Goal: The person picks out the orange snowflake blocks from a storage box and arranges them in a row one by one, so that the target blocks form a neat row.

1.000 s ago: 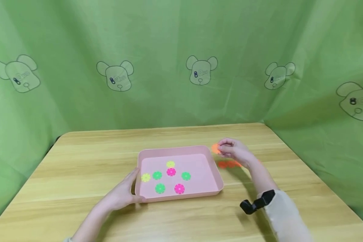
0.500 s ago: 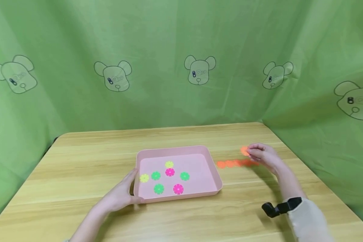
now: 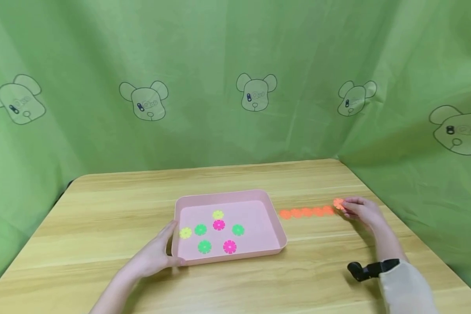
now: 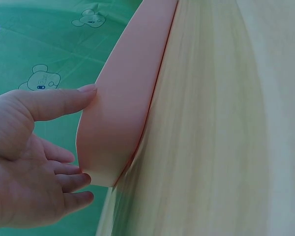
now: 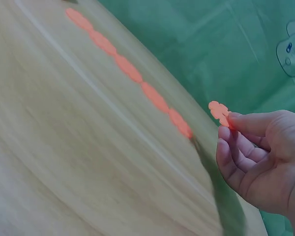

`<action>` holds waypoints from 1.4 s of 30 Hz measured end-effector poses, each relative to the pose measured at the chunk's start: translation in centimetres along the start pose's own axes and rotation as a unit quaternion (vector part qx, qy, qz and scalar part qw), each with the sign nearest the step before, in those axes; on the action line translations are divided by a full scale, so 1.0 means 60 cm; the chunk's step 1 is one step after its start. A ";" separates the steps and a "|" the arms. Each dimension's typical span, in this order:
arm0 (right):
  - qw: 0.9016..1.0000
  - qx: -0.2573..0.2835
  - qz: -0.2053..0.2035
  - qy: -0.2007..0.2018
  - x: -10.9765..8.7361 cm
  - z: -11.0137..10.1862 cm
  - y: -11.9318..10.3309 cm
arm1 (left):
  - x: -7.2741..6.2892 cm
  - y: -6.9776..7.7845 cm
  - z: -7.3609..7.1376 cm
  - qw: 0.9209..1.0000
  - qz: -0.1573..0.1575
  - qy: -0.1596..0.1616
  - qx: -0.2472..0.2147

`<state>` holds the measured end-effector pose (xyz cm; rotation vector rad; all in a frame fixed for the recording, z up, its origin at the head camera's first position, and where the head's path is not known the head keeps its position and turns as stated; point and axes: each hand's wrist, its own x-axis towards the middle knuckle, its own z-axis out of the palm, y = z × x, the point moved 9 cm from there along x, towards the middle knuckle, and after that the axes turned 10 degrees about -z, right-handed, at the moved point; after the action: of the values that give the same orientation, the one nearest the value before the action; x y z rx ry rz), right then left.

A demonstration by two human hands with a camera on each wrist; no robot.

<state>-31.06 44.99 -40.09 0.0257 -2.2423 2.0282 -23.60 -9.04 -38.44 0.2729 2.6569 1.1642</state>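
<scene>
Between thumb and fingers, my right hand (image 3: 363,210) pinches an orange notched, flower-shaped plastic disc (image 3: 339,203) above the table's right side. Just left of it, several matching orange discs (image 3: 307,212) form a row; the right wrist view shows the held disc (image 5: 219,112) raised off the wood, beyond the row's near end. My left hand (image 3: 154,255) rests at the left front corner of a pink tray (image 3: 228,199), thumb on the front wall and extended fingers along the left side. In the left wrist view the thumb touches the tray wall (image 4: 119,105).
Inside the tray lie yellow (image 3: 217,214), green (image 3: 238,230) and pink (image 3: 230,247) notched discs, spaced apart. The wooden table (image 3: 114,209) ends before a green curtain (image 3: 204,131) with bear-head drawings. A black strap (image 3: 373,270) with a mount sits on the right wrist.
My right hand has carried the orange disc rightward from beside the tray, past the row, and lowered it slightly near the row's right end. The left hand keeps its place at the tray.
</scene>
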 end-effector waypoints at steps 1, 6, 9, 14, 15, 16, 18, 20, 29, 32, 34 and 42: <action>1.000 -0.003 0.005 0.005 0.000 -0.004 0.003 | -0.001 0.000 -0.001 1.000 0.000 0.001 0.000; 0.998 -0.036 0.034 0.028 0.000 -0.020 0.015 | -0.002 -0.002 -0.003 1.000 0.000 0.003 -0.001; 0.995 -0.075 0.048 0.042 -0.001 -0.027 0.021 | -0.002 -0.003 -0.004 1.000 0.001 0.005 0.002; 0.989 -0.132 0.052 0.049 0.003 -0.030 0.027 | -0.001 -0.003 -0.004 1.000 0.001 0.006 0.004; 0.988 -0.140 0.053 0.050 0.003 -0.030 0.028 | -0.001 -0.003 -0.004 1.000 0.001 0.006 0.004; 0.987 -0.143 0.054 0.053 0.004 -0.031 0.029 | 0.000 -0.003 -0.003 1.000 0.000 0.006 0.004; 0.986 -0.145 0.055 0.058 0.005 -0.034 0.031 | 0.000 -0.004 -0.003 1.000 -0.001 0.006 0.004; 0.985 -0.146 0.057 0.065 0.006 -0.035 0.032 | 0.000 -0.004 -0.003 1.000 -0.002 0.005 0.004; 0.981 -0.165 0.063 0.083 0.011 -0.033 0.033 | -0.003 -0.001 -0.004 1.000 -0.001 0.005 0.001; 0.980 -0.163 0.062 0.092 0.012 -0.033 0.034 | -0.001 -0.001 -0.003 1.000 -0.001 0.006 0.000; 0.979 -0.169 0.060 0.095 0.013 -0.034 0.035 | 0.000 -0.001 -0.003 1.000 -0.001 0.005 0.001; 0.973 -0.202 0.057 0.098 0.018 -0.035 0.037 | 0.001 -0.001 -0.004 1.000 -0.002 0.004 -0.004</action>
<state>-32.20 47.35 -41.98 -0.3303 -2.5237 1.5012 -23.73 -9.21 -38.32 0.2619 2.6579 1.1761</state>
